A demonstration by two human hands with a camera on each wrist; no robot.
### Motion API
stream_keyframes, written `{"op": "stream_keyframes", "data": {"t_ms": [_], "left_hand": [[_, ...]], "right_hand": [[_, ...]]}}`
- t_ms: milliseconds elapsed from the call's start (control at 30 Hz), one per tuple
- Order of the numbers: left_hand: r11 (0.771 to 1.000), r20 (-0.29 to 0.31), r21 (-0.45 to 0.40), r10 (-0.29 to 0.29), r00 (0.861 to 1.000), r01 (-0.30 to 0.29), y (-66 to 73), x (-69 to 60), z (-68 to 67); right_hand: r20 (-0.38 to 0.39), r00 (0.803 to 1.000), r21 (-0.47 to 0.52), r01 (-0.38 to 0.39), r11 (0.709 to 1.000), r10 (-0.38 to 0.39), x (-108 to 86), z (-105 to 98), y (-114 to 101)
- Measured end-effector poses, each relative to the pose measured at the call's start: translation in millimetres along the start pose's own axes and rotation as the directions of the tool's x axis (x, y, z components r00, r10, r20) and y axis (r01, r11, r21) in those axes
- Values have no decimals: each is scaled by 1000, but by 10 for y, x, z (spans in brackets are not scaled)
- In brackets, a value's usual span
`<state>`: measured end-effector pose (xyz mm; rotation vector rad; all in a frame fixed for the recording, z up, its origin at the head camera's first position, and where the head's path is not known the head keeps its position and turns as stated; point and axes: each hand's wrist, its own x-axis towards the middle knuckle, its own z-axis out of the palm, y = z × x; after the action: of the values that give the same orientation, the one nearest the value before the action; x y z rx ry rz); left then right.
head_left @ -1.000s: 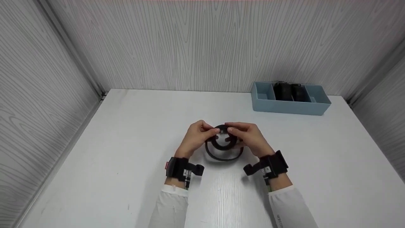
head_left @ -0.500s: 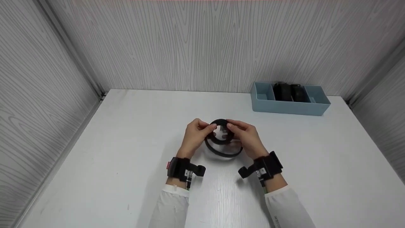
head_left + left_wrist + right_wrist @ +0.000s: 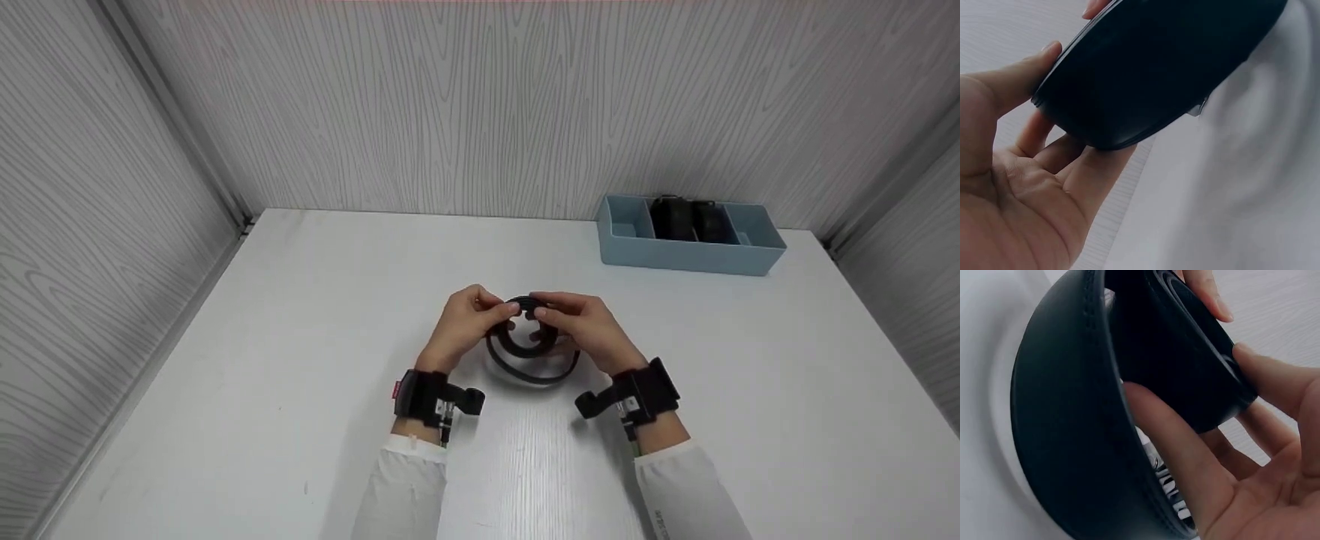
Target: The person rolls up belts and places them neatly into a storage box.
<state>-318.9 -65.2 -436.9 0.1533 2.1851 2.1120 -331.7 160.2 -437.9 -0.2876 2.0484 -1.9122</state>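
A black belt (image 3: 527,351) with stitched edges is wound into a coil in the head view, its outer turn hanging as a wider loop below. My left hand (image 3: 459,330) grips the coil's left side, thumb on the near edge and fingers behind. On the other side, my right hand (image 3: 596,336) holds the coil between thumb and fingers. In the right wrist view, one finger reaches inside the loose outer turn of the belt (image 3: 1067,416). Shiny metal (image 3: 1165,481) shows within that turn, partly hidden. The left wrist view shows the belt's broad smooth side (image 3: 1157,73).
At the back right of the white table (image 3: 337,300) stands a blue divided box (image 3: 682,255). Black rolled items (image 3: 675,219) sit in its middle compartments. Grey wood-grain panels (image 3: 450,112) enclose the back and sides.
The coil and both hands shifted slightly away and left half a second ago, then came back nearer. The right wrist turned a little. Both hands keep their hold on the belt.
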Motion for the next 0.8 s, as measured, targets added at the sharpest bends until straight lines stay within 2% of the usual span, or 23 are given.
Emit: {"op": "stream_keyframes", "data": {"t_ms": [267, 433, 633, 800], "left_hand": [[999, -126, 7, 38, 991, -38, -31, 19, 83], [999, -152, 3, 38, 988, -38, -49, 18, 104], [999, -148, 15, 45, 988, -44, -25, 21, 79], [999, -78, 25, 37, 996, -35, 1, 20, 24]], "right_hand": [[-116, 993, 70, -2, 998, 10, 15, 60, 0], [-164, 986, 142, -10, 990, 33, 10, 64, 6], [-134, 990, 137, -21, 990, 39, 8, 26, 3], [-78, 997, 58, -18, 998, 23, 4, -39, -16]]}}
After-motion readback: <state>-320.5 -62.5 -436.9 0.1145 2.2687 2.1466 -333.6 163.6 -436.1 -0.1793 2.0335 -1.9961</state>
